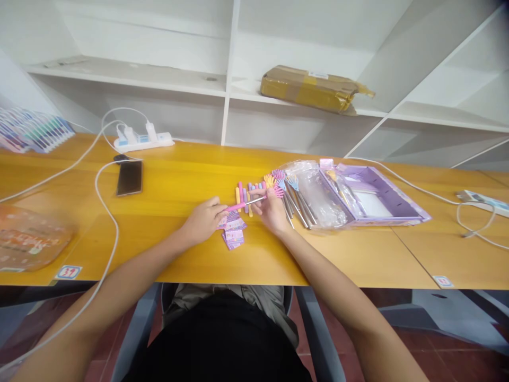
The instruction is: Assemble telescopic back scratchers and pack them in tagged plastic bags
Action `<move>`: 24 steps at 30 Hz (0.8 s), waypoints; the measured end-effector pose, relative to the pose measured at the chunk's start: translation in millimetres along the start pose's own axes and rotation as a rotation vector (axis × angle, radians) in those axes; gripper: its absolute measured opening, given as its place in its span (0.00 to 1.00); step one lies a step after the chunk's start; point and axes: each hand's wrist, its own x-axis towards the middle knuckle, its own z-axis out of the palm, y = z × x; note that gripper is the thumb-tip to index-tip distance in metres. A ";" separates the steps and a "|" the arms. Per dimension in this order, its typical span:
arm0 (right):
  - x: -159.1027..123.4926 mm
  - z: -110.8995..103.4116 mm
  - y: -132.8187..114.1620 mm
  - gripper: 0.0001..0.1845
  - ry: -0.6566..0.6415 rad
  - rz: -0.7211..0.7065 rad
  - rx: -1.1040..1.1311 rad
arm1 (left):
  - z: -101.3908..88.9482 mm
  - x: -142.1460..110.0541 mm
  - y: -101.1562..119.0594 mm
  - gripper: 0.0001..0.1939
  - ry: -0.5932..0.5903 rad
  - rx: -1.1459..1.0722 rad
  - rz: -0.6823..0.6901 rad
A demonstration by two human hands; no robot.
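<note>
Between my two hands a back scratcher is held level, with a pink handle and a thin metal rod. My left hand is closed round the handle's end. My right hand grips the other end, close to a pink claw head. Just behind them lie several coloured handles in pink, yellow and purple. Metal rods with claw heads in blue, yellow and pink rest to the right of my right hand. Below the handle sits a small pile of purple printed cards.
Clear plastic bags lie beside an open purple box. Further left are a phone, a power strip with white cables and an orange package. A taped parcel stands on the shelf.
</note>
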 end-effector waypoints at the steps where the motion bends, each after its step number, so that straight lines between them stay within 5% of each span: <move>1: -0.3 1.2 0.0 0.33 -0.005 0.004 0.003 | -0.4 -0.3 0.6 0.19 -0.004 0.000 0.001; 24: -8.4 9.3 9.2 0.33 -0.023 -0.005 -0.095 | -4.9 2.0 -0.9 0.18 0.042 -0.008 0.039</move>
